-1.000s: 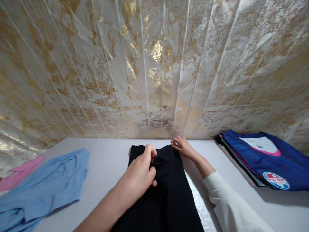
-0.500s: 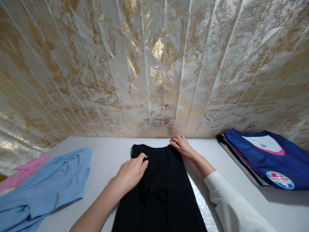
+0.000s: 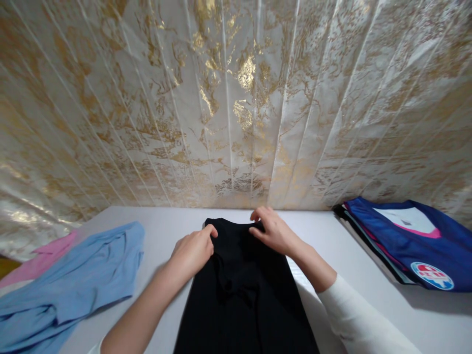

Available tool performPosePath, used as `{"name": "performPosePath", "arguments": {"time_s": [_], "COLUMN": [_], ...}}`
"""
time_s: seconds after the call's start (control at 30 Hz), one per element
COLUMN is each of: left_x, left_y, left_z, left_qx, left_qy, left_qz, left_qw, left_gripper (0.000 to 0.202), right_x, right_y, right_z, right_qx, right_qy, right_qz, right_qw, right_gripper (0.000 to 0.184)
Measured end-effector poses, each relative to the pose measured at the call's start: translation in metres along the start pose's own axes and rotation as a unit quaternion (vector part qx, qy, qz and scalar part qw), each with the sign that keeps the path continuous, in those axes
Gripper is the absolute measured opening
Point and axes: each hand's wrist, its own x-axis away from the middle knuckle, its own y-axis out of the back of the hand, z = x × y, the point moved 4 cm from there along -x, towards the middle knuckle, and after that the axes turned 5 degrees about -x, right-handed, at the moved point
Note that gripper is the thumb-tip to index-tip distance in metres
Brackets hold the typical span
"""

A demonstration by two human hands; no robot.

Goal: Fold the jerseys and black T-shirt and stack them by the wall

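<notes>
A black garment (image 3: 239, 295) lies lengthwise on the white table in front of me, its curved top edge toward the wall. My left hand (image 3: 195, 248) is at its upper left side, fingers curled in and closed on the cloth near the corner. At the upper right corner rests my right hand (image 3: 273, 231), thumb and fingers apart over the fabric. Dark folds show in the middle of the garment. Its lower end runs out of view.
To the left lie a light blue garment (image 3: 92, 275) and a pink one (image 3: 47, 260) partly beneath it. On the right sits a stack of folded clothes with a dark blue shirt (image 3: 401, 246) on top. A gold-patterned covering (image 3: 236, 123) rises behind the white table (image 3: 162, 221).
My left hand has shifted up and left toward the garment's corner. My right hand has moved slightly inward, its thumb and fingers now spread. The cloth's middle folds have changed shape.
</notes>
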Motion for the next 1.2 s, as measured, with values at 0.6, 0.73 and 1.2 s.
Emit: {"name": "performPosePath", "arguments": {"time_s": [0.6, 0.73, 1.2], "left_x": [-0.048, -0.062, -0.064], "left_y": [-0.027, -0.026, -0.029], "left_z": [0.014, 0.016, 0.019], "left_qx": [-0.029, -0.062, -0.075], "left_qy": [-0.11, -0.107, -0.089], "left_qz": [-0.088, -0.079, -0.113], "left_qw": [0.99, 0.989, 0.987], "left_gripper": [0.044, 0.032, 0.017], "right_x": [0.099, 0.062, 0.026], "right_y": [0.08, 0.043, -0.016], "right_z": [-0.02, 0.019, -0.001], "right_qx": [0.262, 0.161, 0.058], "right_qy": [-0.239, -0.136, -0.142], "right_qz": [0.141, 0.095, 0.084], "right_qw": [0.924, 0.973, 0.985], "right_gripper": [0.031, 0.021, 0.029]}}
